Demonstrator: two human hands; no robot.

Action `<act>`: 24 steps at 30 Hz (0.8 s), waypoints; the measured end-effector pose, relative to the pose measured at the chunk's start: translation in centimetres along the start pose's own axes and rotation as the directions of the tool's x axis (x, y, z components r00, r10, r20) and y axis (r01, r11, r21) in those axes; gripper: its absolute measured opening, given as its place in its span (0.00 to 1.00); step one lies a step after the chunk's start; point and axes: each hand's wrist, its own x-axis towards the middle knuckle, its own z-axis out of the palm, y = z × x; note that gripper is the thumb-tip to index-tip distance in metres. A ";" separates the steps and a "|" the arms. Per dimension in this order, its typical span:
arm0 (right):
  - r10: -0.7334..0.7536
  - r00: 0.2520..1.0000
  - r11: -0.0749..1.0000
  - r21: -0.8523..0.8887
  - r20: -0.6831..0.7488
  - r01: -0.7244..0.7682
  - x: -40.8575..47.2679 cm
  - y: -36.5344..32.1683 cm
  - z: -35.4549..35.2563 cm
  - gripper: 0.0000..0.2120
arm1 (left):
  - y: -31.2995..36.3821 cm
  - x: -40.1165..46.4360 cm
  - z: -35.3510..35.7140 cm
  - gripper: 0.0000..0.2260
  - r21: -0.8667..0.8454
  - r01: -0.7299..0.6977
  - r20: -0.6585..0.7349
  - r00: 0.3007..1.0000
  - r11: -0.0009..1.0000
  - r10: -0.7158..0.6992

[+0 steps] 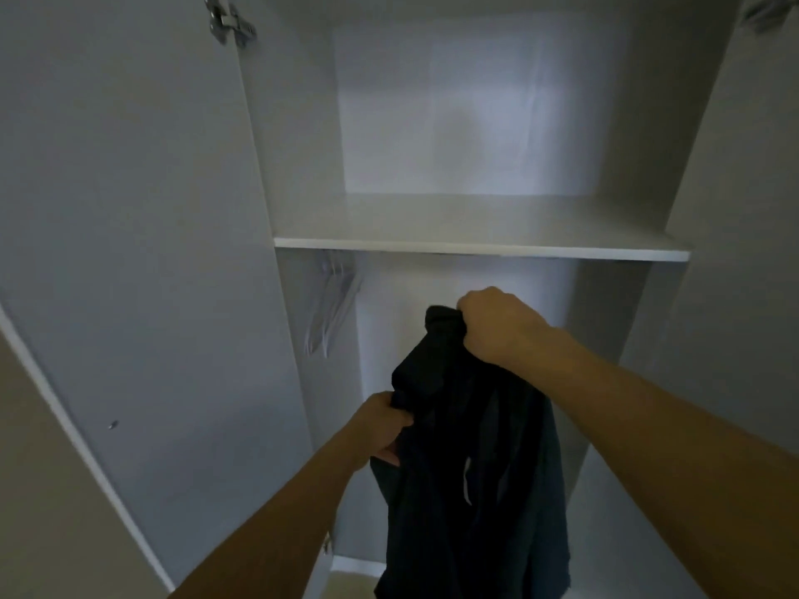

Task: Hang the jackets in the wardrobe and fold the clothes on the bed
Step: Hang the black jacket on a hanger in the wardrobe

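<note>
The person stands square in front of the open white wardrobe (302,166), both bare arms stretched forward into it. Between the hands hangs a dark jacket (471,490) — navy or near black, hard to say in this dim light — held up in front of the lower compartment, its bulk dropping toward 6 o'clock and running off the bottom edge of the view.

The right hand (497,326) is the higher one, a little toward 1 o'clock from the middle of the scene. Its fingers are curled tight into a fist around a bunched top part of the jacket, the knuckles facing the wardrobe. The left hand (380,425) sits lower, toward 7 o'clock from the right one, fingers and thumb closed on the jacket's left edge, pinching a fold of cloth there. The garment is slack between the two grips, and a pale strip, perhaps a label or a cord, shows on its inside.

Above the hands, at 12 o'clock, a white shelf (480,248) runs across the wardrobe, with a bare compartment over it. Just under the shelf, at about 10 o'clock from the right hand, a small cluster of pale hangers (333,304) hangs against the left inner wall, well apart from the jacket. The rail they hang from is hidden by the shelf edge.

The left door (129,252) stands swung open, filling the 9 o'clock side — a metal hinge (229,21) shows at its top corner.
</note>
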 end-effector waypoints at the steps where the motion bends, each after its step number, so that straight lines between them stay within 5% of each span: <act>1: 0.018 1.000 0.998 -0.060 0.008 -0.018 1.2 0.1 0.6 0.10 | 0.1 1.6 -0.3 0.11 0.004 0.025 0.030 0.999 1.000 -0.026; 6: 0.092 0.992 0.978 -0.179 -0.080 -0.105 7.0 1.3 3.9 0.09 | 0.9 9.5 -1.9 0.15 0.267 0.085 0.348 0.920 0.960 -0.178; 9: 0.113 0.986 0.973 -0.185 -0.126 -0.135 10.5 1.5 5.6 0.05 | 1.5 14.8 -3.9 0.19 0.493 0.039 0.392 0.882 0.869 -0.262; 13: 0.161 0.973 0.972 -0.142 -0.166 -0.185 14.7 2.1 7.7 0.03 | 3.3 23.3 -8.5 0.06 0.571 -0.016 0.069 0.997 0.821 -0.029; 16: 0.176 0.971 0.974 -0.115 -0.162 -0.196 17.3 2.5 8.9 0.06 | 4.1 29.2 -12.4 0.12 0.663 0.045 -0.224 0.965 0.747 0.140; 19: 0.188 0.972 0.974 -0.104 -0.142 -0.203 19.1 2.9 10.4 0.07 | 4.4 33.4 -14.9 0.27 0.668 0.188 -0.374 0.921 0.720 0.107; 24: 0.202 0.973 0.975 -0.070 -0.109 -0.210 21.3 3.3 12.5 0.08 | 4.1 38.1 -16.2 0.26 0.656 0.276 -0.430 0.902 0.702 0.048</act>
